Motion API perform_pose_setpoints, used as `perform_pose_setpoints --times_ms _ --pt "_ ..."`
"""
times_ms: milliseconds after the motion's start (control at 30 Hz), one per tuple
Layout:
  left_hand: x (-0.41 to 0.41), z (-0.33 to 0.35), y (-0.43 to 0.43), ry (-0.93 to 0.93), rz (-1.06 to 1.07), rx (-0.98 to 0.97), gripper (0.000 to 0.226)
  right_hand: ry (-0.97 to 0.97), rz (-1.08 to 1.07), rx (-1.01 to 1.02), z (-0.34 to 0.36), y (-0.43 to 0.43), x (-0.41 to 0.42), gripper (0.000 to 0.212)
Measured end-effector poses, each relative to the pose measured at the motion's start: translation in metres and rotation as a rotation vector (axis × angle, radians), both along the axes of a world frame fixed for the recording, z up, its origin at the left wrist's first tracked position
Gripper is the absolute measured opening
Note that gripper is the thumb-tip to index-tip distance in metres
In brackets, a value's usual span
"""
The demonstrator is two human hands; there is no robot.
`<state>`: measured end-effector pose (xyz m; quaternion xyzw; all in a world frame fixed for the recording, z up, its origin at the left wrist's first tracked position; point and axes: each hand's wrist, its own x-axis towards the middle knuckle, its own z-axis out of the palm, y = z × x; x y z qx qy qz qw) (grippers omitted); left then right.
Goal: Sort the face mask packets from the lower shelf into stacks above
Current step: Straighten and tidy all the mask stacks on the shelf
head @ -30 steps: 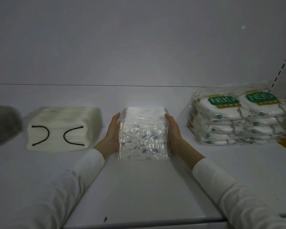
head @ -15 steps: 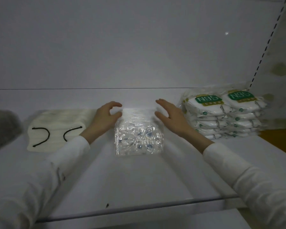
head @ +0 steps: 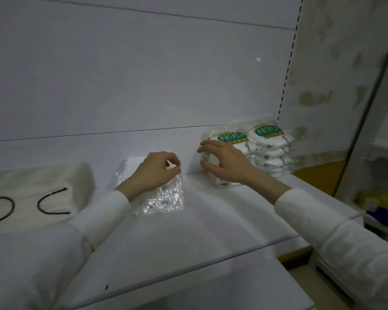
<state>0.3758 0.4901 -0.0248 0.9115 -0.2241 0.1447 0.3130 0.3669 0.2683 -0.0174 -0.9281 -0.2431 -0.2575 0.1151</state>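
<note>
A stack of clear-wrapped mask packets (head: 164,199) lies in the middle of the white shelf (head: 199,233). My left hand (head: 155,171) hovers over its far part with fingers loosely curled and nothing in them. To the right stands a double stack of N95 packets (head: 269,148) with green labels. At that stack's left side is my right hand (head: 224,162), fingers spread and curved; whether it touches the packets I cannot tell. A stack of white masks with black ear loops (head: 43,186) lies at the left.
The shelf's back panel rises right behind the stacks. A slotted upright (head: 287,70) bounds the shelf on the right. Beyond it, low on the right, are yellow and blue items (head: 376,204). The shelf's front edge (head: 211,262) runs below my forearms.
Both hands have let go of the clear packet stack. My right hand has moved right to the N95 stack, and my left hand has lifted over the clear stack. The view has swung right.
</note>
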Motion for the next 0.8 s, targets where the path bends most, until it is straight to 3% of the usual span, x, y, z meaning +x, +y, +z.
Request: perform_pose_setpoints --times_ms 133,500,800 --pt "0.005 0.002 -0.034 0.047 -0.022 -0.002 0.008 0.014 -0.034 0.017 0.001 -0.037 -0.003 0.044" --pt "0.01 0.015 -0.195 -0.056 -0.012 0.005 0.005 0.008 -0.035 -0.015 0.011 -0.182 0.011 0.043" --pt "0.021 0.03 -0.243 -0.126 0.191 -0.021 0.013 0.004 -0.006 0.012 0.015 -0.25 0.04 0.034"
